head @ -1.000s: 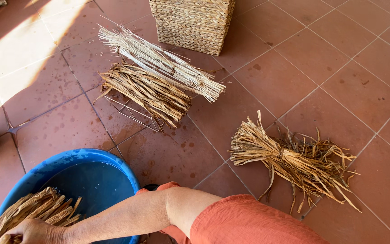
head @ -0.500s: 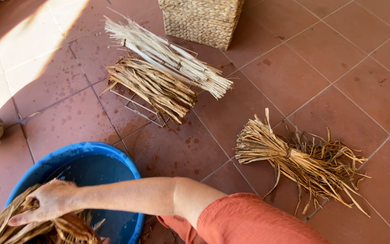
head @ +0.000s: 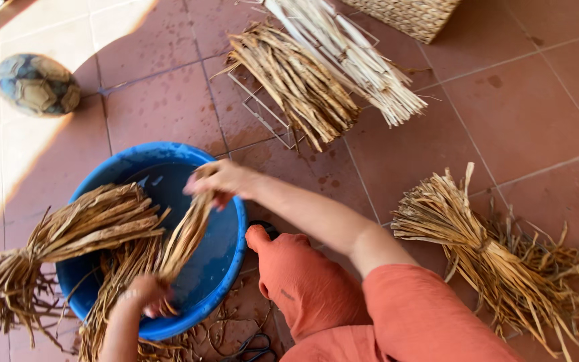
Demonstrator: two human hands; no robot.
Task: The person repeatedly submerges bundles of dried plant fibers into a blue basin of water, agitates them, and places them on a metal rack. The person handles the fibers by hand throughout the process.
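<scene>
My right hand grips the upper end of a bundle of dried brown leaf strips over a blue plastic tub. My left hand is closed on the same bundle lower down, at the tub's near rim. A second, thicker bundle of dried strips lies across the tub's left rim, its frayed ends hanging out over the floor. My knee in orange cloth sits just right of the tub.
A tied bundle of straw-coloured strips lies on the red tile floor at right. A brown bundle and a pale one rest on a wire rack. Woven basket behind. A ball at far left. Scissors by my knee.
My right hand has come up from the tub's left side, lifting one bundle's end over the tub. My left hand has come into view, closed on that bundle. The view shifted left.
</scene>
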